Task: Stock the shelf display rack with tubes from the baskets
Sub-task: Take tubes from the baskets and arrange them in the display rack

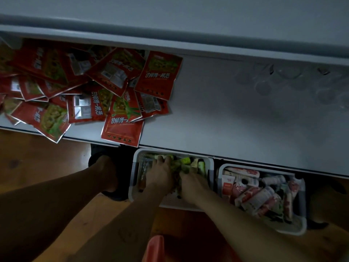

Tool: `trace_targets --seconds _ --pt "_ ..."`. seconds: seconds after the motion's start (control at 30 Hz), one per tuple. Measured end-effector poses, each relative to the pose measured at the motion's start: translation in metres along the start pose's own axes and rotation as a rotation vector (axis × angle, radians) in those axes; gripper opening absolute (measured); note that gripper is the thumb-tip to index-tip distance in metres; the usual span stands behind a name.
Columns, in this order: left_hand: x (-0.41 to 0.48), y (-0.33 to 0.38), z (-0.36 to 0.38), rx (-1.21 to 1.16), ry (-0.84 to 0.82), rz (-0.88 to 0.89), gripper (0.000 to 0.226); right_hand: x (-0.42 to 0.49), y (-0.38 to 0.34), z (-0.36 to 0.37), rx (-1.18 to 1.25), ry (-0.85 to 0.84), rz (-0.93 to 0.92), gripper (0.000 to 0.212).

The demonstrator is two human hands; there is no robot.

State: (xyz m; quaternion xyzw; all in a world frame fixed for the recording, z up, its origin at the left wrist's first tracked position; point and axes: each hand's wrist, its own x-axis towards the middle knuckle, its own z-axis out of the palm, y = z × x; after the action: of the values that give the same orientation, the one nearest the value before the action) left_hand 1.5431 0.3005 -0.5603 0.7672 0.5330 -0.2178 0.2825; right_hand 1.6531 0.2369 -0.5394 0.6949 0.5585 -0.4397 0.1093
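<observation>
1. Dim room, wooden floor (37,159); grey shelf (226,120) above.
2. Red sachets (120,127): heaped left, one overhanging the shelf edge; a rising arm could knock it off.
3. Left basket (132,186): holds green tubes (186,160).
4. Left hand (160,174): curled over the tubes; an overlarge bunch may spill.
5. Right hand (190,181): fingers buried among the tubes, grip untellable.
6. Right basket (302,230): pink-and-white tubes (258,197).

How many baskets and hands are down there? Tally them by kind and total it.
White baskets: 2 (green-tube basket, pink-tube basket)
Hands: 2 (left hand, right hand), both in the green-tube basket
Total: 4
</observation>
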Motion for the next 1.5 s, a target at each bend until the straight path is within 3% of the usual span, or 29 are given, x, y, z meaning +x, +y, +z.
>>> trace_targets --seconds 0.17,0.37,0.57,0.7,0.8,0.97,1.0,1.13,1.27,1.5 --pt "0.0 -0.001 0.007 -0.041 0.007 -0.035 0.041 0.005 0.005 0.001 0.041 -0.006 -0.021 0.047" --pt "-0.003 -0.013 0.005 -0.365 -0.025 -0.052 0.033 0.011 0.011 0.004 0.128 0.019 -0.028 0.046" --pt "-0.011 -0.019 -0.012 -0.384 -0.041 -0.098 0.023 0.006 0.013 0.001 0.186 0.148 -0.009 0.01" --pt "-0.021 -0.019 -0.016 -0.426 -0.007 -0.117 0.032 -0.001 0.011 -0.001 0.237 0.186 -0.016 0.019" --pt "-0.029 -0.021 -0.022 -0.439 0.026 -0.098 0.02 -0.004 0.009 -0.003 0.34 0.229 -0.021 0.022" --pt "-0.047 -0.018 -0.049 -0.431 0.164 -0.067 0.025 -0.01 0.005 -0.01 0.42 0.334 -0.031 0.017" --pt "-0.05 -0.017 -0.056 -0.443 0.175 -0.06 0.025 -0.012 0.004 -0.013 0.437 0.365 -0.039 0.024" --pt "-0.063 -0.011 -0.089 -0.433 0.133 0.063 0.011 -0.028 -0.005 -0.029 0.42 0.391 -0.112 0.052" --pt "-0.081 0.007 -0.141 -0.286 0.104 0.21 0.016 -0.059 -0.022 -0.061 0.507 0.402 -0.197 0.016" --pt "-0.142 0.032 -0.241 -0.2 0.273 0.397 0.011 -0.12 -0.053 -0.145 0.57 0.629 -0.339 0.019"
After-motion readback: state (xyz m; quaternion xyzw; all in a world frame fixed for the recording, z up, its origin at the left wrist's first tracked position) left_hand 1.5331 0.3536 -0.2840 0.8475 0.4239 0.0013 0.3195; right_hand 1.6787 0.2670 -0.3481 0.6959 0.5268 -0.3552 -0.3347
